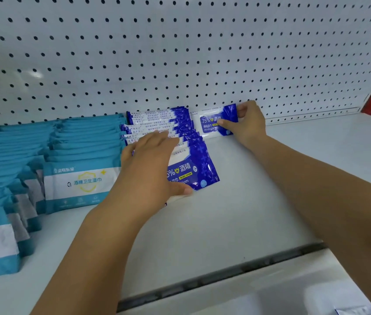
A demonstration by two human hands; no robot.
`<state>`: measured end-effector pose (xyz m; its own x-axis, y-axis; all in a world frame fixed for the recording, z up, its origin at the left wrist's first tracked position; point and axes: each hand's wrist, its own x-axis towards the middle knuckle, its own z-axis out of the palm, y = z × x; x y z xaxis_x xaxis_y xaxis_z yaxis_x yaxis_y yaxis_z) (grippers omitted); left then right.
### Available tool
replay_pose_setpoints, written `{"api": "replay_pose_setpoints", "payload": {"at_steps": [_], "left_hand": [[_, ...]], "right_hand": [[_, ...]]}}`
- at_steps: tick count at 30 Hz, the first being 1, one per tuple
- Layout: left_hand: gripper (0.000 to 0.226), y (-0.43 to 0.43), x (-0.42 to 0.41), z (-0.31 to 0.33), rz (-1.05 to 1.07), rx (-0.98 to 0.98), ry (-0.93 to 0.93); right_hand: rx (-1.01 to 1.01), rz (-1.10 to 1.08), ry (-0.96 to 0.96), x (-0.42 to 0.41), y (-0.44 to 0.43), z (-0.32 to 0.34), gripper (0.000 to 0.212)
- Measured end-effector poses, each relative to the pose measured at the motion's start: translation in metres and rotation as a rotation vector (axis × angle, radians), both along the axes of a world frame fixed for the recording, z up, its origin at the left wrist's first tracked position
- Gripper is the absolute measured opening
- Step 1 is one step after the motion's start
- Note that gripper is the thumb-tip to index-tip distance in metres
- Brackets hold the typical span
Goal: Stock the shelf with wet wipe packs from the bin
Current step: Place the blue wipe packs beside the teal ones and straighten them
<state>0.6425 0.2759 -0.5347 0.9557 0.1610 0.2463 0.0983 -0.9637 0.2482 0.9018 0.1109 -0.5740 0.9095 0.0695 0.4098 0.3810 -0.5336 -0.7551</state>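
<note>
Pinching an alcohol wipe pack (pixel 210 122) at the shelf's (pixel 236 201) back edge, right hand (pixel 249 123) curls; left hand (pixel 150 169) lies flat on blue pack row (pixel 161 119), beside teal packs (pixel 82 142).

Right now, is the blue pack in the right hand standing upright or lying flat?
Upright: the blue pack stands on its long edge on the shelf, printed face forward; the right hand pinches its right end.

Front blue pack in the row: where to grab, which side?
Pinch the front blue pack by its right sealed end, coming from the right. That end juts free over bare shelf; the left hand covers its left part, and teal packs crowd that side.
</note>
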Motion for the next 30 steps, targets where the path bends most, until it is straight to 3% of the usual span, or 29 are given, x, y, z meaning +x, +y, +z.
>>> {"api": "replay_pose_setpoints", "payload": {"at_steps": [6, 12, 15, 22, 30], "left_hand": [[0.099, -0.016, -0.003, 0.0, 0.0, -0.035, -0.084], [0.075, -0.064, -0.012, -0.007, -0.146, -0.209, -0.248], [0.067, -0.097, -0.018, -0.013, -0.231, -0.269, -0.256], [0.062, -0.171, -0.029, -0.029, -0.467, -0.217, -0.209], [0.06, -0.257, -0.034, -0.062, -0.782, -0.316, -0.083]], "right_hand": [[-0.017, 0.001, 0.143, -0.019, -0.025, 0.007, 0.076], [-0.035, 0.119, 0.154, -0.079, -0.084, 0.022, 0.045], [-0.095, 0.182, 0.117, -0.125, -0.127, 0.03, 0.042], [-0.577, 0.069, 0.01, -0.22, -0.251, 0.026, 0.054], [-0.625, -0.12, 0.107, -0.295, -0.364, -0.014, 0.066]]}}
